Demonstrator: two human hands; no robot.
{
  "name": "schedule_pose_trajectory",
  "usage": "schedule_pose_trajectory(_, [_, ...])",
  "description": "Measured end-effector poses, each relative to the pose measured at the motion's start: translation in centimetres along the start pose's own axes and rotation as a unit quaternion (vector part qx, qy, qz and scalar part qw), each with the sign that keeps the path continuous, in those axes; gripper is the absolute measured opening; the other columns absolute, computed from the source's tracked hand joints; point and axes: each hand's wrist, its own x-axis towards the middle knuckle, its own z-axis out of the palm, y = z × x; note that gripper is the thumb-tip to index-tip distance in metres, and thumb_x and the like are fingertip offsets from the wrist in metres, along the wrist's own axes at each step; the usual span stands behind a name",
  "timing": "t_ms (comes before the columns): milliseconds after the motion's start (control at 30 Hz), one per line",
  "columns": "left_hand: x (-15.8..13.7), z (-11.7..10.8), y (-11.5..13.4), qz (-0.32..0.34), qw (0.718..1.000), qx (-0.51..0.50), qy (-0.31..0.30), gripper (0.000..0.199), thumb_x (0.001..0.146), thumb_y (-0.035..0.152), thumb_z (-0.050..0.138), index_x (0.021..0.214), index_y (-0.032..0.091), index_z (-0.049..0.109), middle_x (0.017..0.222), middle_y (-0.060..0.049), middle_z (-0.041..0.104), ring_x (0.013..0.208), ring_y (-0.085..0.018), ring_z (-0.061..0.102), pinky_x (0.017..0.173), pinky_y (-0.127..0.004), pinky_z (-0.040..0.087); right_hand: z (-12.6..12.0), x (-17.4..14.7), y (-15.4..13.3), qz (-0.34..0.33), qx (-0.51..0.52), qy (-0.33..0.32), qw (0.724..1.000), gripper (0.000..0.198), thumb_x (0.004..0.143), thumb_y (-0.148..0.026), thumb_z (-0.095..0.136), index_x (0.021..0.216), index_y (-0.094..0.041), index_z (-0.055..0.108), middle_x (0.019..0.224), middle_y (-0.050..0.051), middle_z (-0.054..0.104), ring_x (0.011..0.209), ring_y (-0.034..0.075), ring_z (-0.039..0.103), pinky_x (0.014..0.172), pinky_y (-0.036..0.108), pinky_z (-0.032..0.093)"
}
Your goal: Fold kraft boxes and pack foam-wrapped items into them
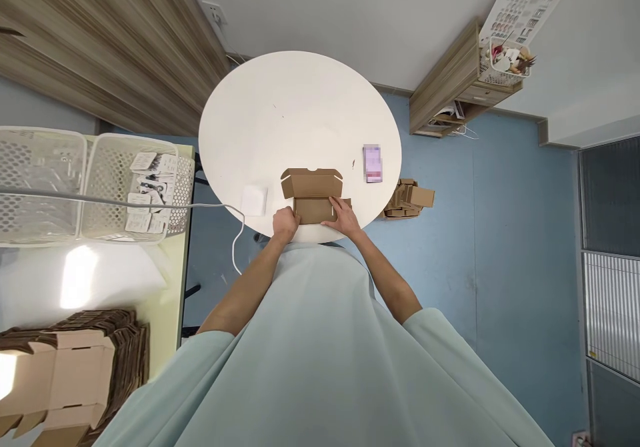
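Observation:
A brown cardboard box (313, 211), partly folded with its lid standing up at the back, sits near the front edge of the round white table (295, 113). At its left end, my left hand (286, 223) is closed on the side wall, its fingertips partly hidden. The thumb and fingers of my right hand (344, 219) span the box's right end and press on it, while a small side flap sticks out beyond them. A white square item (255, 201) lies left of the box. To the right is a pink and purple packet (373, 163), its print blurred.
A white cable (215, 205) runs across the left side onto the table edge. Left stand plastic baskets (100, 167) and a stack of flat cardboard blanks (80, 373). Folded cardboard pieces (407, 198) fill a container on the floor at right, near a wooden cabinet (445, 80).

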Motion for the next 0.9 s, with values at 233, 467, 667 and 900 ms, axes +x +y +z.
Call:
schedule_pose_trajectory(233, [-0.3, 0.1, 0.4, -0.006, 1.0, 0.002, -0.001, 0.026, 0.098, 0.032, 0.06, 0.111, 0.015, 0.074, 0.11, -0.022, 0.076, 0.113, -0.042, 0.071, 0.096, -0.051, 0.057, -1.1, -2.6, 1.3, 0.12, 0.025, 0.136, 0.983, 0.053, 0.109, -0.041, 0.052, 0.157, -0.017, 0.052, 0.155, 0.02, 0.058, 0.148, 0.032, 0.053, 0.124, 0.05, 0.046])
schedule_pose_trajectory(467, [-0.3, 0.2, 0.8, -0.012, 1.0, -0.002, -0.001, 0.029, 0.098, 0.031, 0.059, 0.115, 0.012, 0.074, 0.115, -0.026, 0.074, 0.115, -0.045, 0.07, 0.097, -0.053, 0.056, -0.3, -2.8, 1.5, 0.226, 0.092, 0.091, 0.966, 0.031, 0.108, -0.032, 0.043, 0.124, -0.018, 0.065, 0.118, 0.014, 0.078, 0.109, 0.029, 0.075, 0.099, 0.042, 0.057])
schedule_pose_trajectory(667, [-0.5, 0.1, 1.1, -0.01, 1.0, 0.025, 0.008, 0.028, 0.098, 0.026, 0.056, 0.115, 0.011, 0.073, 0.116, -0.026, 0.075, 0.112, -0.042, 0.071, 0.094, -0.049, 0.057, 0.6, -2.9, -0.4, 0.187, 0.083, 0.106, 0.973, 0.025, 0.11, -0.032, 0.039, 0.121, -0.023, 0.06, 0.094, 0.008, 0.077, 0.092, 0.029, 0.075, 0.086, 0.04, 0.057])
schedule_pose_trajectory(900, [-1.0, 0.4, 1.7, -0.016, 0.999, 0.039, 0.011, 0.024, 0.098, 0.021, 0.055, 0.112, 0.012, 0.072, 0.114, -0.024, 0.076, 0.106, -0.038, 0.073, 0.088, -0.044, 0.057, 1.1, -2.5, -2.2, 0.133, 0.154, 0.129, 0.971, 0.015, 0.109, -0.036, 0.051, 0.118, -0.025, 0.058, 0.121, 0.009, 0.077, 0.108, 0.023, 0.076, 0.089, 0.034, 0.058])
